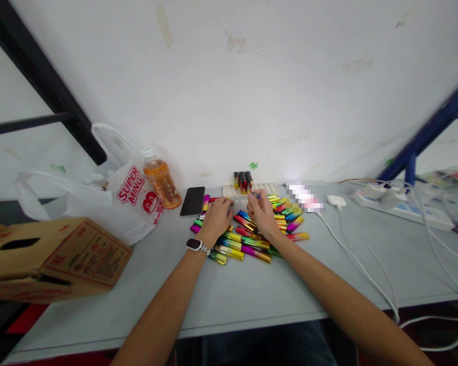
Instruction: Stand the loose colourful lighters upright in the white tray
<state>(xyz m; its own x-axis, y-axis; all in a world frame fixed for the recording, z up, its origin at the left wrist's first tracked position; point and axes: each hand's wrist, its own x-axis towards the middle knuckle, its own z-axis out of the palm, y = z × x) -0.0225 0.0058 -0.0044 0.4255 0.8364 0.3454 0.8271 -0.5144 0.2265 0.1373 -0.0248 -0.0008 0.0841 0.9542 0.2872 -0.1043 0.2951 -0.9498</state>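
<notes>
While the left hand (217,214) is resting over shiny multicoloured lighters (256,253) mid-surface (267,300), the right hand (263,211) is hovering, narrowly curled, before the cream perforated tray (267,189) near the far edge; I cannot tell either's hold. Light fingertip handling is probably serving best.

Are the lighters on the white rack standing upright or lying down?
Upright: the lighters stand bunched together on the white rack, with their dark tops up.
</notes>
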